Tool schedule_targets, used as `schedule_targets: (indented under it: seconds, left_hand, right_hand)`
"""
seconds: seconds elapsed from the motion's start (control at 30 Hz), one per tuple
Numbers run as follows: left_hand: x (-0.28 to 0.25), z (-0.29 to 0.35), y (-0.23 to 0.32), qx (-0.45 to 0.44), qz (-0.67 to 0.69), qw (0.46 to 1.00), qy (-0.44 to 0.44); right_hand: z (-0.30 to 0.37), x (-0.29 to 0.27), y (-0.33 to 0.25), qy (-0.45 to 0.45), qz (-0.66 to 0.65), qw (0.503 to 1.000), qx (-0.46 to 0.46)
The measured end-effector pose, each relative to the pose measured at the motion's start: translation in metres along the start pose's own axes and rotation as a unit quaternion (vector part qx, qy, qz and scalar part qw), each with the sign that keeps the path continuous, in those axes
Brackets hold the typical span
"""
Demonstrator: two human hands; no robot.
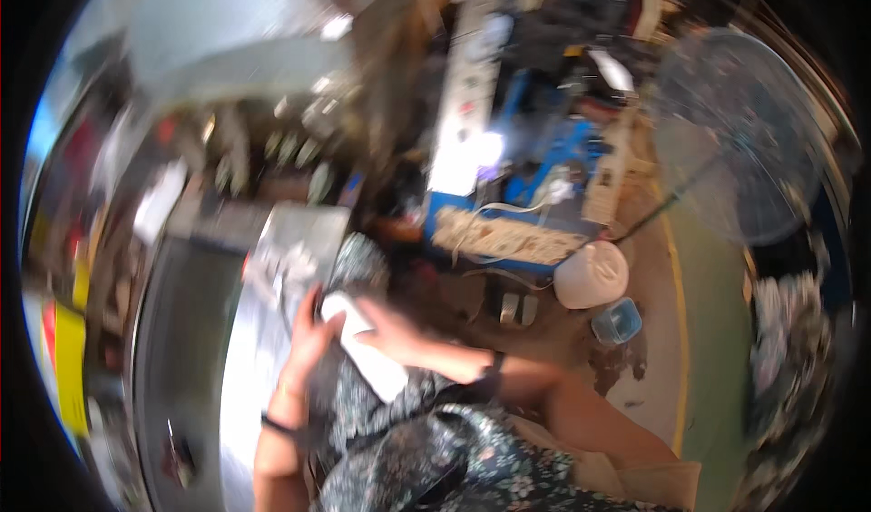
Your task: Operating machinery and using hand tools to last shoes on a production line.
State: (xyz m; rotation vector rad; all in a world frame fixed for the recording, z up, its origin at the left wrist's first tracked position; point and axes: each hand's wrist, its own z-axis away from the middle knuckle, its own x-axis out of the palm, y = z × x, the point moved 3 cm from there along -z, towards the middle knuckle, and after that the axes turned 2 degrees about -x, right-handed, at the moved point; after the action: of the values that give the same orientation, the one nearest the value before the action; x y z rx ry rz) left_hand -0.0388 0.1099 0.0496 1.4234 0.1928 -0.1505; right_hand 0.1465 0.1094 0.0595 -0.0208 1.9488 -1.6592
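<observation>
A smooth, white, elongated piece (370, 359) lies slantwise over my lap, its kind too blurred to name. My left hand (313, 335) grips its upper end from the left, with the thumb against it. From the right, my right hand (390, 332) closes over its upper part. Under it is dark flowered cloth (454, 448) covering my legs. Just left of my hands stands a pale metal surface (245, 376), with a crumpled whitish heap (283, 271) at its far part.
A dark panel (186, 330) stands further left. Ahead is a blue-framed machine (553, 162) with a bright light and cables. A white round jug (592, 276), a blue clear tub (617, 321) and a large fan (739, 140) stand to the right.
</observation>
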Motion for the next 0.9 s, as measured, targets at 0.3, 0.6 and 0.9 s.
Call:
schedule_targets:
  seconds: [0.3,0.6,0.9]
  left_hand:
    - [0.012,0.03,-0.006,-0.14,0.194,0.971,0.006]
    - [0.008,0.019,-0.023,-0.102,0.222,0.97,-0.009]
    - [0.006,0.002,-0.019,-0.112,0.145,0.978,-0.104]
  right_hand:
    - [0.019,-0.006,0.024,-0.04,-0.353,0.859,0.368]
    - [-0.008,0.014,0.007,-0.254,0.305,0.918,-0.002]
    - [0.001,0.002,0.008,-0.208,0.192,0.948,0.146]
